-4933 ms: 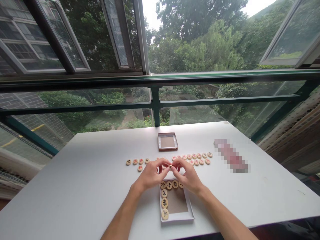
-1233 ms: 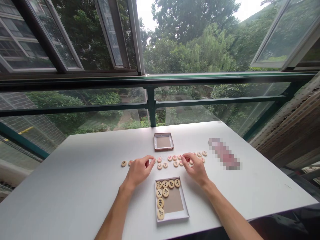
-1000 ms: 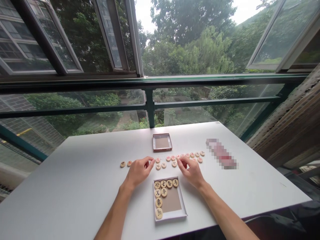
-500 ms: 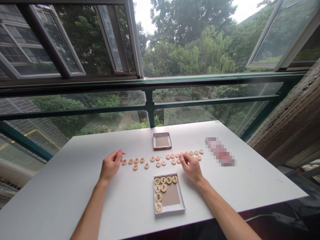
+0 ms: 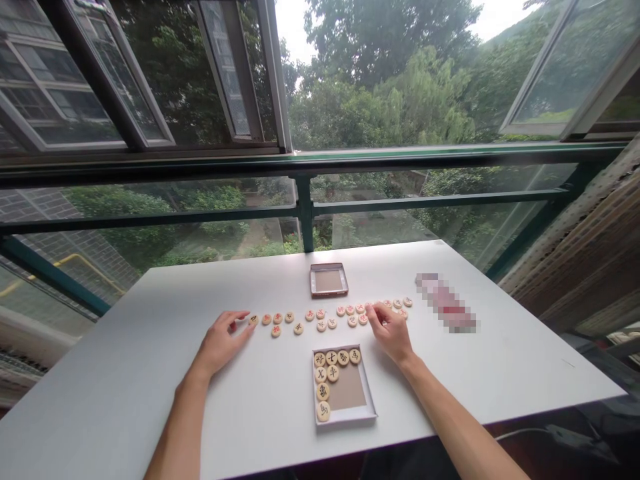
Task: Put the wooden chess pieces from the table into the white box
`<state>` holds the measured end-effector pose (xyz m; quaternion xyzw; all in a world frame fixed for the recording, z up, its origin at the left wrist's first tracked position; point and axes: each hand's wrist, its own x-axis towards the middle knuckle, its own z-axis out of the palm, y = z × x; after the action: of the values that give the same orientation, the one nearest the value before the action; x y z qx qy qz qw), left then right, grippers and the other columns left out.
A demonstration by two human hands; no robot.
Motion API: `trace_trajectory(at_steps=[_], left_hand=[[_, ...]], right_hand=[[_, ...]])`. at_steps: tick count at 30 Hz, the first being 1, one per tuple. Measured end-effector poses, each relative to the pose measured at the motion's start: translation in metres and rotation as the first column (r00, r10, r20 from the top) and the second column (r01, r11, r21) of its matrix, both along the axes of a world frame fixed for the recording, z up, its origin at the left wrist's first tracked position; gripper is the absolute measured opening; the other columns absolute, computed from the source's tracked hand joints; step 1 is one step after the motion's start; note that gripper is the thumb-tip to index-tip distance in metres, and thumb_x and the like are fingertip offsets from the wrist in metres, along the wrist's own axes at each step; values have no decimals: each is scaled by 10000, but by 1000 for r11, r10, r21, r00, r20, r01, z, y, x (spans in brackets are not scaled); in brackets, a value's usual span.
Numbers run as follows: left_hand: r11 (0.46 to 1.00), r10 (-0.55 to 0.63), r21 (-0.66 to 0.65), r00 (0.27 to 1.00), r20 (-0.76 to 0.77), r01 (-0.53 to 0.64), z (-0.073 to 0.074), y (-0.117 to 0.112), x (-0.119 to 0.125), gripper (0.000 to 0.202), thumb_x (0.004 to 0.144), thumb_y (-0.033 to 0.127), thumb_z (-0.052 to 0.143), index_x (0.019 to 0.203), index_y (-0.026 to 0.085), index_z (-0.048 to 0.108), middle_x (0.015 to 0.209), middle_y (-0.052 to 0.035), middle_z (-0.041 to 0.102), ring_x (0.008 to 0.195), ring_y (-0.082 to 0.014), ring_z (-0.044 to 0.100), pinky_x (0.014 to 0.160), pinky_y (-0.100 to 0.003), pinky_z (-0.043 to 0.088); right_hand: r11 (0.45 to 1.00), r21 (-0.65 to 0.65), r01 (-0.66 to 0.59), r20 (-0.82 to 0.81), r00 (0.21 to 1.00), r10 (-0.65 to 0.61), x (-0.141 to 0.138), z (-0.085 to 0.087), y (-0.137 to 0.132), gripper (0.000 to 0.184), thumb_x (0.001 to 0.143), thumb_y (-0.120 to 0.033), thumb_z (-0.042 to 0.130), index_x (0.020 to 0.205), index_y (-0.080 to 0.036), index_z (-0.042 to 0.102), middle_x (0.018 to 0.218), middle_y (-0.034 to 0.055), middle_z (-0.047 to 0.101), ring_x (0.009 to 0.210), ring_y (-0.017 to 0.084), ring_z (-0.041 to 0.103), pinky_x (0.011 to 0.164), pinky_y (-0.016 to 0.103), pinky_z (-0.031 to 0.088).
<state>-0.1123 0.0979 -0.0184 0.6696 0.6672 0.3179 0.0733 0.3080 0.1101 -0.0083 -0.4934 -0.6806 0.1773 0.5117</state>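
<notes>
White bench [image 5: 125, 373] under open windows carries a row of xiangqi pieces [image 5: 321, 319] mid-frame, left hand [image 5: 220, 340] flat, grip open, beside its left end, right hand [image 5: 393, 330] fingering red ones, grip state unclear; lifting one needs a pinch.

Soft overcast daylight comes in through the open windows [image 5: 150, 73] ahead of me, so the white table [image 5: 125, 373] is evenly bright, without hard glare. The sky [image 5: 295, 20] at the top edge burns out to white. My left hand [image 5: 220, 340] and right hand [image 5: 393, 330] throw only faint, diffuse shadows on the tabletop. The wide lens bows the railing [image 5: 320, 160] and the window frames toward the edges. The round pieces [image 5: 320, 320] in the middle are sharp, though their marks are too small to read. A pixelated patch [image 5: 447, 310] blots the table's right side, and the lower right corner falls dim.
</notes>
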Motion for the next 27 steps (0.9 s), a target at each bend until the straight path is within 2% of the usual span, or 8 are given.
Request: trace_trajectory(at_steps=[6,11,15,19,21,23,25,27], left_hand=[[999,1,-34,997,-75,-4,-2,0,7,467,844,505,597,1235,255,648,1167,-59,632,855,-204,628,823,-326,530],[998,-1,-62,995,-101,-5,-1,1,10,410,857,529,571,1134,258,709,1168,-55,624,926,-212,641,822,-306,523],[999,21,-28,997,-77,-23,0,1,10,370,844,539,582,1050,264,718,1118,-42,657,830,-190,647,789,-292,520],[998,67,-19,997,-24,-68,1,0,10,368,822,520,613,1052,244,694,904,-29,694,708,-182,633,714,-289,507],[995,95,-38,995,5,-95,2,-1,11,366,825,533,616,1043,249,690,746,6,663,653,-177,621,679,-279,495],[993,113,-37,993,24,-112,2,-1,12,367,834,551,607,1031,252,692,674,24,634,614,-169,607,657,-273,485],[993,121,6,992,44,-121,3,-1,13,374,841,549,600,1046,250,690,726,14,663,616,-163,603,661,-274,486],[988,124,88,989,80,-131,4,1,14,392,853,537,588,1091,240,681,867,-15,704,656,-162,612,687,-278,496]], right_hand=[[1000,-7,-10,-3,1000,10,-1,1,-1,350,978,-367,511,664,-211,501,585,-32,474,540,126,423,543,261,351],[1000,-15,-5,-5,1000,5,-1,0,0,362,981,-384,503,663,-211,506,592,-27,485,546,130,434,554,265,359],[1000,-18,3,-4,1000,-3,-1,1,0,369,979,-390,504,657,-212,497,586,-30,476,542,130,430,550,266,354],[1000,-21,1,-1,1000,-1,-1,1,-1,359,979,-384,506,665,-210,505,584,-33,475,541,128,434,550,264,350],[1000,-23,-1,1,1000,1,-1,1,-1,352,977,-380,510,669,-210,509,583,-34,474,540,129,433,549,264,348],[1000,-24,-4,1,1000,4,-1,1,-1,350,976,-375,510,667,-210,505,585,-33,476,542,128,429,550,263,347],[1000,-25,-7,-1,1000,7,-1,1,-1,352,977,-371,508,664,-211,498,588,-33,478,543,127,427,550,261,348],[1000,-26,-9,-2,1000,9,-1,1,-1,353,979,-369,505,664,-211,494,589,-33,475,544,126,426,551,260,348]])
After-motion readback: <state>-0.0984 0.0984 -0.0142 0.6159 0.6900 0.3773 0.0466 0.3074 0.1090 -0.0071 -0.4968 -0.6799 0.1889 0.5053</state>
